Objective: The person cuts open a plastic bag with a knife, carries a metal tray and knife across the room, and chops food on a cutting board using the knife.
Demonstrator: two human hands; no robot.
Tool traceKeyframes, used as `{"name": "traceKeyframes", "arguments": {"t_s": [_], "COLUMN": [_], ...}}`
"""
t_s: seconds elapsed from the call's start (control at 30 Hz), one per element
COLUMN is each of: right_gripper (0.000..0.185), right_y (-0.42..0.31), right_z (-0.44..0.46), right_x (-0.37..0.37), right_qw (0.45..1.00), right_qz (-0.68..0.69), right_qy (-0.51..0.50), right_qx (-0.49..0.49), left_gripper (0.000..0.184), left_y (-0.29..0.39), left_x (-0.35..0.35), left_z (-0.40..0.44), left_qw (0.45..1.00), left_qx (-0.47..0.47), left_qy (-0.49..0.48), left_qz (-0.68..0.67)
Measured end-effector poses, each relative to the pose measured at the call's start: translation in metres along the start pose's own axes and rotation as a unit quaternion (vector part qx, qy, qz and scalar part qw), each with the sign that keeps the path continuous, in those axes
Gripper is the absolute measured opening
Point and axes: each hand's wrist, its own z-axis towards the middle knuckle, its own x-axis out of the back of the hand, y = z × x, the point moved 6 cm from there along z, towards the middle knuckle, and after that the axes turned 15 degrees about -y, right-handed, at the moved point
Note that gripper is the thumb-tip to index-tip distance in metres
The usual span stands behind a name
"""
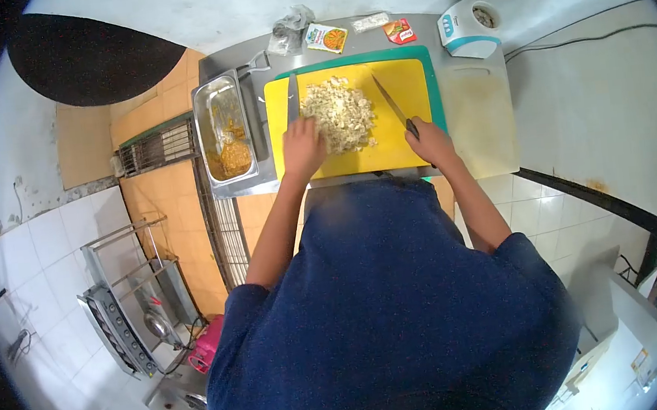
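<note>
A heap of finely chopped pale pieces (342,117) is spread over the middle of the yellow cutting board (403,79). My right hand (429,141) grips a knife (389,96) by its black handle at the right side; the blade points up and left, apart from most of the heap. My left hand (304,146) is at the heap's lower left edge, fingers bent downward. Just beyond those fingers lies a wide grey blade (292,96) along the board's left side. Its lower end is hidden by my left hand, and I cannot make out whether the hand grips it.
A green board (434,88) lies under the yellow one. To the left is a steel pan (201,126) with orange-brown food. Along the back are a plastic bag (292,28), a picture packet (326,38) and a red packet (399,31). A white-and-blue appliance (470,29) stands back right.
</note>
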Motion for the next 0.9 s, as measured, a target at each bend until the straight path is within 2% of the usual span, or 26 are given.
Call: {"name": "traceKeyframes", "arguments": {"t_s": [0.07,0.17,0.27,0.4,0.5,0.6,0.7,0.9], "right_gripper": [0.033,0.032,0.032,0.034,0.034,0.034,0.033,0.03], "right_y": [0.002,-0.001,-0.004,0.002,0.002,0.004,0.005,-0.006], "right_z": [-0.01,-0.021,-0.032,-0.045,-0.055,-0.061,-0.06,-0.056], "right_x": [-0.002,-0.004,-0.01,-0.017,-0.021,-0.023,-0.023,-0.016], "right_qw": [1.0,0.999,0.999,0.998,0.997,0.995,0.994,0.994], "right_qz": [0.004,-0.009,0.007,0.023,0.033,0.025,0.011,0.014], "right_qy": [0.02,0.028,0.031,0.054,0.049,0.05,0.061,0.083], "right_qx": [-0.001,-0.013,-0.016,-0.025,-0.056,-0.081,-0.09,-0.065], "left_gripper": [0.043,0.045,0.041,0.033,0.029,0.022,0.018,0.019], "left_y": [0.032,0.051,0.057,0.071,0.086,0.092,0.089,0.091], "left_x": [0.005,-0.017,-0.036,-0.046,-0.048,-0.047,-0.054,-0.045], "left_z": [0.023,0.066,0.097,0.111,0.106,0.103,0.105,0.092], "left_qw": [0.99,0.981,0.981,0.973,0.974,0.978,0.979,0.978], "left_qx": [-0.137,-0.189,-0.173,-0.148,-0.188,-0.186,-0.178,-0.189], "left_qy": [0.037,0.025,-0.093,-0.172,-0.122,-0.05,-0.088,-0.043], "left_qz": [0.023,0.037,0.008,0.042,0.001,-0.074,-0.051,0.073]}}
